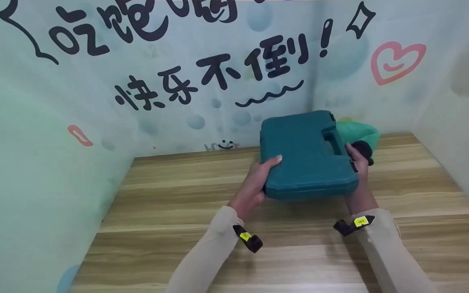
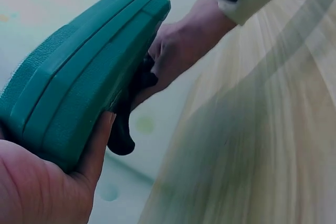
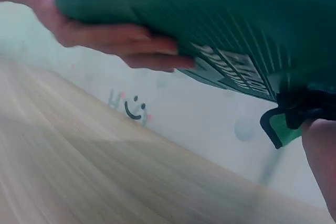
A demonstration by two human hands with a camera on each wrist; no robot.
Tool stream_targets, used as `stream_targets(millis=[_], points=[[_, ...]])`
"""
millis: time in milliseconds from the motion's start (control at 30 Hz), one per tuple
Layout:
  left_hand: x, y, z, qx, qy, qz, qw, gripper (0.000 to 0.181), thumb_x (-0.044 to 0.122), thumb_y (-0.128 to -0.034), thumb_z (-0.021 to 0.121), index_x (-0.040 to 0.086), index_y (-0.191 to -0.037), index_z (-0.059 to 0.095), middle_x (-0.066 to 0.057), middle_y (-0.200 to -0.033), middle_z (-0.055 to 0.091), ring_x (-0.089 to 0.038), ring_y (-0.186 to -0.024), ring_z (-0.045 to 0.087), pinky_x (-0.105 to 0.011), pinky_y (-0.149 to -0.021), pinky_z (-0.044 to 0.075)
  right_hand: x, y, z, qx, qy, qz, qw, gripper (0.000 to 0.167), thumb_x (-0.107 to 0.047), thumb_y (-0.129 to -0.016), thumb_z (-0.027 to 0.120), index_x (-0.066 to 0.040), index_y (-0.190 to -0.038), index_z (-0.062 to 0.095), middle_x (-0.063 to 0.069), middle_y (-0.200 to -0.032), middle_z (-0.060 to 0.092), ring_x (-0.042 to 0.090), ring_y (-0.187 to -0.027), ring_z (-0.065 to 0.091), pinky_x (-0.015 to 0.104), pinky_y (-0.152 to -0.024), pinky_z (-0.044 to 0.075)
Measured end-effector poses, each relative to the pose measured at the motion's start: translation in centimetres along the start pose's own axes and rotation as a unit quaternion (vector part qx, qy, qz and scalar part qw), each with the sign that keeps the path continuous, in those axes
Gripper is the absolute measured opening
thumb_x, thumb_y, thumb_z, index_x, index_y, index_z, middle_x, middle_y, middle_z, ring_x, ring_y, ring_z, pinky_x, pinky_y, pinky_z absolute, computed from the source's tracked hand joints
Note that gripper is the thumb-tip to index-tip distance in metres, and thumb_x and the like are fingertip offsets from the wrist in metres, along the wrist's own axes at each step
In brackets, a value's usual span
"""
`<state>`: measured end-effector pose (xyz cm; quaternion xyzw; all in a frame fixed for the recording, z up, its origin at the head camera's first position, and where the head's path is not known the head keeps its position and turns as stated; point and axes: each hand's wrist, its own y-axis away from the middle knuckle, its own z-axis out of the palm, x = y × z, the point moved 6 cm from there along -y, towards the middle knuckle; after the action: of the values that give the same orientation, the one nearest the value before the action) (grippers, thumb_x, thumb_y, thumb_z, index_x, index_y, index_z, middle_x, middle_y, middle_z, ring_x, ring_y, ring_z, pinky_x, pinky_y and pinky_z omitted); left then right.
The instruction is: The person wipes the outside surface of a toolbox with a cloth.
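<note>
A teal hard plastic carrying case with a handle cut-out is held up tilted over the wooden table. My left hand grips its left edge, thumb on the top face; in the right wrist view, the left fingers lie along the underside, near a white printed label. My right hand grips the opposite side beside the handle, its fingers largely hidden. Against that hand is a black rounded part, also seen as a dark curved piece in the left wrist view; what it belongs to is unclear.
A green soft-looking thing shows behind the case, its kind unclear. The wooden table meets printed cloth walls at the back and both sides. Black wrist cameras sit on the cuffs.
</note>
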<state>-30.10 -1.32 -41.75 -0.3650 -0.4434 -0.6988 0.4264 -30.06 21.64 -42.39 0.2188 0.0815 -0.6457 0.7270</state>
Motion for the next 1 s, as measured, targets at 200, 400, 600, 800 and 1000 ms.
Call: stream_targets(millis=[200, 400, 600, 800, 1000], points=[[1.5, -0.4, -1.0, 0.027, 0.004, 0.012, 0.9996, 0.089, 0.035, -0.0918, 0.076, 0.005, -0.156, 0.022, -0.015, -0.142, 0.047, -0.033, -0.127, 0.048, -0.051, -0.107, 0.038, 1.0, -1.1, 0.0, -0.049, -0.080, 0.034, 0.9950, 0.048, -0.022, -0.105, 0.060, -0.023, -0.144, 0.032, 0.001, -0.128, 0.051, 0.019, -0.114, 0.052, 0.038, -0.102, 0.044], [2.4, -0.4, -1.9, 0.041, 0.001, 0.008, 0.9991, 0.090, 0.038, -0.0922, 0.076, 0.008, -0.158, 0.021, -0.014, -0.144, 0.044, -0.035, -0.127, 0.046, -0.055, -0.108, 0.036, 1.3, -1.0, 0.0, -0.138, -0.100, 0.037, 0.9847, 0.037, -0.017, -0.108, 0.052, -0.016, -0.142, 0.037, 0.005, -0.128, 0.052, 0.022, -0.118, 0.052, 0.038, -0.110, 0.036], [3.2, -0.3, -2.4, 0.047, -0.007, 0.012, 0.9988, 0.095, 0.041, -0.0914, 0.076, 0.010, -0.159, 0.018, -0.015, -0.147, 0.041, -0.037, -0.128, 0.044, -0.057, -0.106, 0.037, 1.0, -0.6, -0.5, -0.184, -0.075, 0.007, 0.9801, 0.039, -0.010, -0.109, 0.045, -0.011, -0.145, 0.031, 0.004, -0.139, 0.043, 0.018, -0.132, 0.043, 0.034, -0.113, 0.032], [2.9, -0.3, -2.7, 0.052, 0.013, 0.005, 0.9985, 0.093, 0.038, -0.0921, 0.076, 0.011, -0.159, 0.019, -0.015, -0.147, 0.041, -0.038, -0.128, 0.044, -0.057, -0.107, 0.037, 1.7, -0.9, -0.6, -0.163, -0.077, 0.015, 0.9835, 0.044, -0.012, -0.108, 0.050, -0.012, -0.148, 0.031, 0.002, -0.145, 0.041, 0.015, -0.136, 0.039, 0.033, -0.112, 0.032], [2.4, -0.5, -2.0, 0.040, 0.016, 0.004, 0.9991, 0.093, 0.035, -0.0924, 0.076, 0.012, -0.159, 0.016, -0.015, -0.146, 0.041, -0.037, -0.128, 0.044, -0.055, -0.107, 0.036, 2.4, -1.8, -0.6, -0.108, -0.099, 0.043, 0.9883, 0.056, -0.026, -0.105, 0.059, -0.023, -0.152, 0.029, 0.002, -0.151, 0.045, 0.023, -0.136, 0.043, 0.045, -0.111, 0.035]])
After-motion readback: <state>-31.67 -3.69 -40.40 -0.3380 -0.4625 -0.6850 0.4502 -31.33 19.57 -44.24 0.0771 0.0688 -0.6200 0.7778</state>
